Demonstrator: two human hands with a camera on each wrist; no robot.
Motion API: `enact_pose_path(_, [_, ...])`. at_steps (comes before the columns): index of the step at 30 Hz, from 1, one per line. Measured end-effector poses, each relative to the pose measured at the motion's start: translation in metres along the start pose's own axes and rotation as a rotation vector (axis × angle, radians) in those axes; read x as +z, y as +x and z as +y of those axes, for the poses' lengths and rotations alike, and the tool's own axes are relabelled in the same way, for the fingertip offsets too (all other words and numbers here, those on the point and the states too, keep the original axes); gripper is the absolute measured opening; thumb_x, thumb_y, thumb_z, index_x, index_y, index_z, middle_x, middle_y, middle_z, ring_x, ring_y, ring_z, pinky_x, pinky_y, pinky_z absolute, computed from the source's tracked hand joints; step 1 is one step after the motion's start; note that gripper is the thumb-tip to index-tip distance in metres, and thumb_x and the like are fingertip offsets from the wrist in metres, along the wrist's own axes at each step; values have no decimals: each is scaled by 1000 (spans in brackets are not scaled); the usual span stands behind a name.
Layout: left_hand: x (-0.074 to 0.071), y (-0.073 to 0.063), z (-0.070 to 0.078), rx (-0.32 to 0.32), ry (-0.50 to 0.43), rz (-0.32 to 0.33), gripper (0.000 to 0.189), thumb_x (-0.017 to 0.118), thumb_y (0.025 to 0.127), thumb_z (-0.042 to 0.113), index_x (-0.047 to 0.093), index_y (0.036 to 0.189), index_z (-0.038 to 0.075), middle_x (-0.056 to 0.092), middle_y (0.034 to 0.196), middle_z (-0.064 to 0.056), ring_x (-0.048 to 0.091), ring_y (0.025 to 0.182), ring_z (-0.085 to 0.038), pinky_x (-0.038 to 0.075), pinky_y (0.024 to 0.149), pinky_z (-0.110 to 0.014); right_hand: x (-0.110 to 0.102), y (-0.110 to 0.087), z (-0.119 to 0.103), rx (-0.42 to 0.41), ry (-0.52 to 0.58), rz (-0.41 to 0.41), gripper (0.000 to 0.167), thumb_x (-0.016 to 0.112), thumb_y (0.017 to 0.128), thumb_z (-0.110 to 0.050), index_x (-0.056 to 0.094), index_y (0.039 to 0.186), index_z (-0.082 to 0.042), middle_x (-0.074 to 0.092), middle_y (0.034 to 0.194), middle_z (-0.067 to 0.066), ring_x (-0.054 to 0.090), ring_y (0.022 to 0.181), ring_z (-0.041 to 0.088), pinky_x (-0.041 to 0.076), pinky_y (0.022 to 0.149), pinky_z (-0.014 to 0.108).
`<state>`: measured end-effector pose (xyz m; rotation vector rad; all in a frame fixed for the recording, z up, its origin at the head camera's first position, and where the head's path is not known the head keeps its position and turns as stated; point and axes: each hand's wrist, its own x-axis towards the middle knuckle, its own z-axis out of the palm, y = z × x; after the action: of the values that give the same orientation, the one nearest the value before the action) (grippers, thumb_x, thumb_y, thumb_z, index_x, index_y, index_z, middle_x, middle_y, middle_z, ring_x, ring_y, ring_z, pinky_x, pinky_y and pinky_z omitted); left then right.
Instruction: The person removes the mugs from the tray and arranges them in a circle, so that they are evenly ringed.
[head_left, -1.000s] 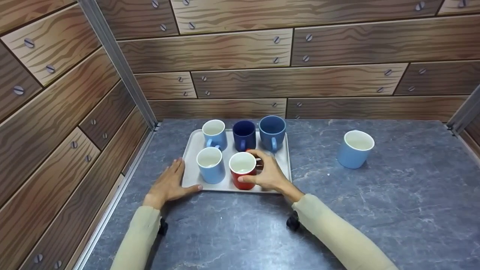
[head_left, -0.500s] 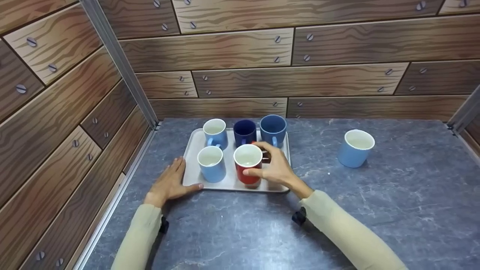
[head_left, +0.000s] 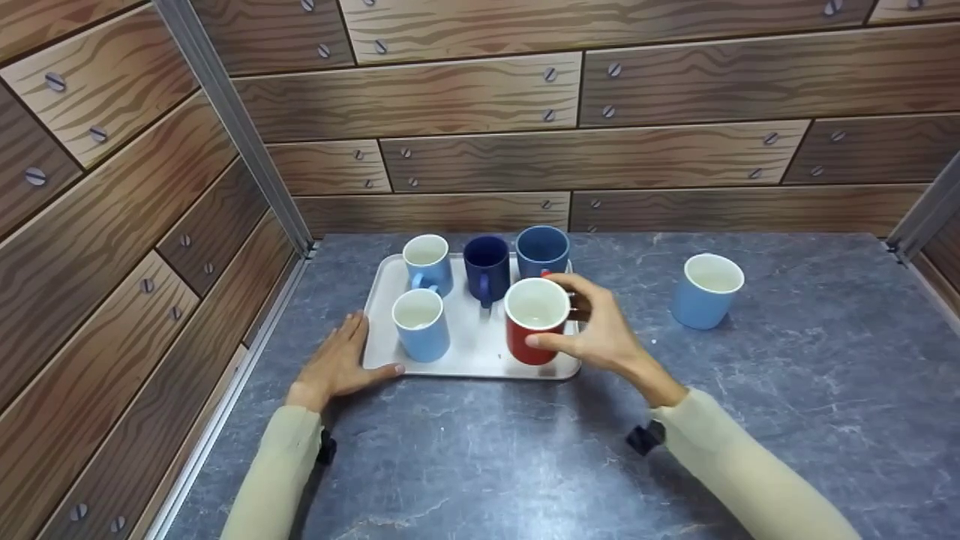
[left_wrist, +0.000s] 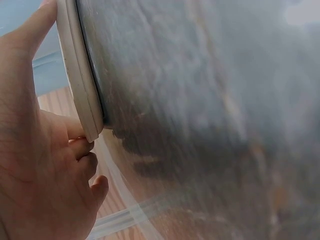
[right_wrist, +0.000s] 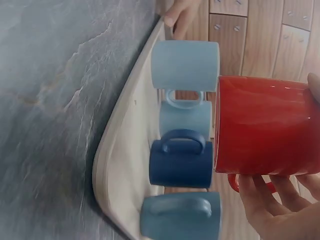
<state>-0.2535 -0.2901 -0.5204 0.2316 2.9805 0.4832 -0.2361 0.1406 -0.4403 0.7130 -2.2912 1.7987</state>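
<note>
My right hand [head_left: 604,330] grips a red mug [head_left: 534,337] with a white inside, thumb on its front and fingers round the back by the handle. The mug is upright and held above the white tray [head_left: 480,360], over its right front part. In the right wrist view, the red mug [right_wrist: 265,125] is raised above the level of the others. My left hand [head_left: 334,364] rests against the tray's left front corner, fingers straight along its side and thumb at the front edge. At front left on the tray stands a light blue mug [head_left: 424,334].
Along the tray's back stand another light blue mug [head_left: 429,266], a dark navy mug [head_left: 487,274] and a medium blue mug [head_left: 541,255]. Off to the right, a light blue cup [head_left: 701,300] stands on the grey marbled table [head_left: 480,457]. Wood-patterned walls [head_left: 480,165] close the back and sides.
My right hand has lifted the red mug off the tray's front and carried it to the right, away from the light blue mug. My left hand has stayed at the tray's corner.
</note>
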Motion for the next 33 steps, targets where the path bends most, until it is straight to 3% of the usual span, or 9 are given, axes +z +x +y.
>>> enact_pose_path(9, [-3,0,0,9,10,8,131,65,84,85,18,169,-3,13,178,-23,11,166,-41,13,137,-55,-37,-22,-4,-7,-58,49,80,100,67,-6,66,140,-3,74,126,13,74,104,23,61,93,22])
enact_pose_path(17, [-4,1,-1,10,12,6,132,64,84,86,17,168,-4,12,178,-24,10,166,-42,11,137,-55,-74,-45,0,-10,-97,123,81,100,65,2,67,139,-3,74,125,16,75,101,15,61,86,19])
enact_pose_path(25, [-5,-1,-3,5,16,10,132,64,84,87,18,169,-3,13,178,-24,11,166,-42,12,137,-56,-110,-75,2,38,-159,205,78,96,68,7,67,139,-3,74,121,-2,75,99,10,60,82,17])
enact_pose_path(33, [2,-1,-1,13,8,15,131,66,84,85,20,168,-4,16,177,-24,12,166,-41,13,137,-55,-146,-99,7,62,-230,266,77,93,69,12,64,140,2,74,119,-8,74,100,5,59,81,13])
